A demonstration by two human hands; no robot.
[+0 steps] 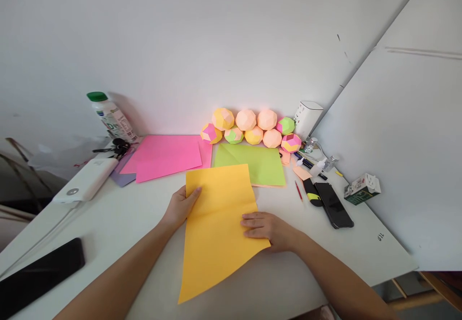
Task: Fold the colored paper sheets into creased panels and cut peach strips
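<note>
A yellow-orange paper sheet [216, 224] lies on the white table [119, 219], creased across its middle. My left hand [180, 205] rests at the sheet's left edge, thumb on top of the paper, fingers curled under it. Flat on the sheet's right edge lies my right hand [269, 229], its fingers stretched out and pressing the paper down. Behind the sheet lie a green sheet [260, 163] and pink sheets [166, 156].
Several folded paper balls [252, 127] line the wall. A bottle [110, 115], keys [115, 147] and a white power bank [86, 179] sit at left, a black phone [39, 274] at near left. Another phone [334, 204], a highlighter, a red pencil, small bottles and a small box [362, 188] sit at right.
</note>
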